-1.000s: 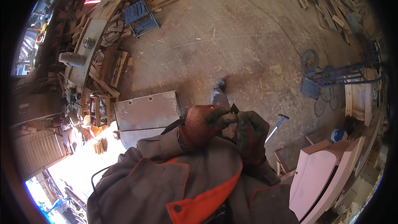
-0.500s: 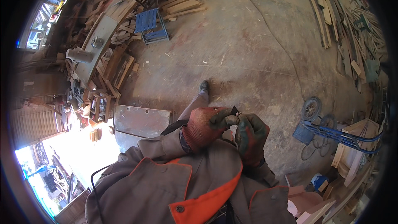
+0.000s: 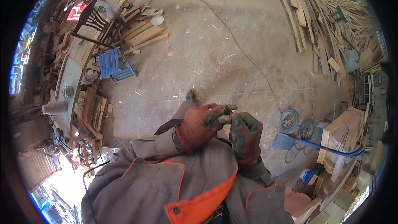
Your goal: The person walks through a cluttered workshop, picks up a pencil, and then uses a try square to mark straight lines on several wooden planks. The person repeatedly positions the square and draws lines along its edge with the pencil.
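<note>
- The concrete floor [image 3: 215, 72] spreads out ahead of me, strewn with wood chips.
- The long workbench [image 3: 71, 74] runs along the floor's left edge; a grey cylinder [image 3: 54, 108] lies at the bench's left edge.
- Stacked lumber [image 3: 296, 8] fills the floor's far right corner, the boards lying lengthwise and overlapping.
- My grey work jacket [image 3: 207, 164] covers my front, its orange-lined flap turned out.
- A blue hand truck [image 3: 283, 142] with spoked wheels is by the floor's right edge.
- A dark wooden chair [image 3: 94, 20] with a slatted back is toward the workbench's far end.
- A blue slatted stool [image 3: 110, 64] is on the floor, just beside the workbench's right edge.
- My left hand [image 3: 201, 126], in a red glove with dark, dirty fingers, is closed at the fingertips, pinching a small piece.
- My right hand [image 3: 246, 135], in a red and dark green glove, has its fingers curled right beside the left fingertips; I cannot tell whether it grips the piece too.
- That small dark piece [image 3: 227, 110] is at my left fingertips, above the floor, mostly hidden by the gloves.
</note>
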Motion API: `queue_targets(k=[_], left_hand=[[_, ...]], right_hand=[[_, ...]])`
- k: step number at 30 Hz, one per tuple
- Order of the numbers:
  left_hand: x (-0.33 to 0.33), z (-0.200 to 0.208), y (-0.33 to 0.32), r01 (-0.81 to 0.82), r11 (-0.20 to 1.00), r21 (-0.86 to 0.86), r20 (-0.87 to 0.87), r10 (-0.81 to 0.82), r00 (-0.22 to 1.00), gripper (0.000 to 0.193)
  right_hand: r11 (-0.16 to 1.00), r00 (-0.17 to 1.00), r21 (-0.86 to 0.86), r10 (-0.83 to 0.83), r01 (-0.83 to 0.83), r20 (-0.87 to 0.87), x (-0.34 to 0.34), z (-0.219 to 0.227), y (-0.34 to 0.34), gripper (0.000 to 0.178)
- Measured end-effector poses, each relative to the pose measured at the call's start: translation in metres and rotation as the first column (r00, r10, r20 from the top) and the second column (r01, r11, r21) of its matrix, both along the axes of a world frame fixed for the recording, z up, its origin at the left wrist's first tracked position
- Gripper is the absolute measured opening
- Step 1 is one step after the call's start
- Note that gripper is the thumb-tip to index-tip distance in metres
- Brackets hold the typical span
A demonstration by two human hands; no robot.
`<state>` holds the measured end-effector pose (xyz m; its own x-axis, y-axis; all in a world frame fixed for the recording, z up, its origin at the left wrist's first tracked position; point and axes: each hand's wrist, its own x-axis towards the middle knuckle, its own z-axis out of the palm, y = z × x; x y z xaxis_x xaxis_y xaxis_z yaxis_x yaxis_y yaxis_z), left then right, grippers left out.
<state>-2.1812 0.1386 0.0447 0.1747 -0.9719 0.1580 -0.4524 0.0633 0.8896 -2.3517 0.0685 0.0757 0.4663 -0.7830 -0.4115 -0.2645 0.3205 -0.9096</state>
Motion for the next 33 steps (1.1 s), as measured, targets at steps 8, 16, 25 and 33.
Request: queue_targets(k=[8,16,25,33], left_hand=[[0.092,0.015,-0.123,-0.011,0.963,0.268,0.073,-0.009,0.997,0.037],[0.167,0.0,-0.264,-0.146,0.952,0.269,0.008,0.149,0.989,0.038],[0.243,0.008,-0.449,-0.297,0.939,0.176,-0.031,0.307,0.951,0.034],[0.321,0.007,-0.565,-0.3,0.879,0.369,-0.25,0.405,0.879,0.042]], right_hand=[[0.878,0.991,-0.467,0.13,-0.105,0.023,0.091,-0.002,-0.13,0.015],[0.761,0.947,-0.594,0.322,-0.262,-0.005,0.173,-0.036,-0.294,0.03],[0.933,0.929,-0.142,0.349,-0.332,0.125,0.278,-0.011,-0.503,0.015],[0.946,0.943,-0.098,0.319,-0.31,0.096,0.367,-0.011,-0.622,0.026]])
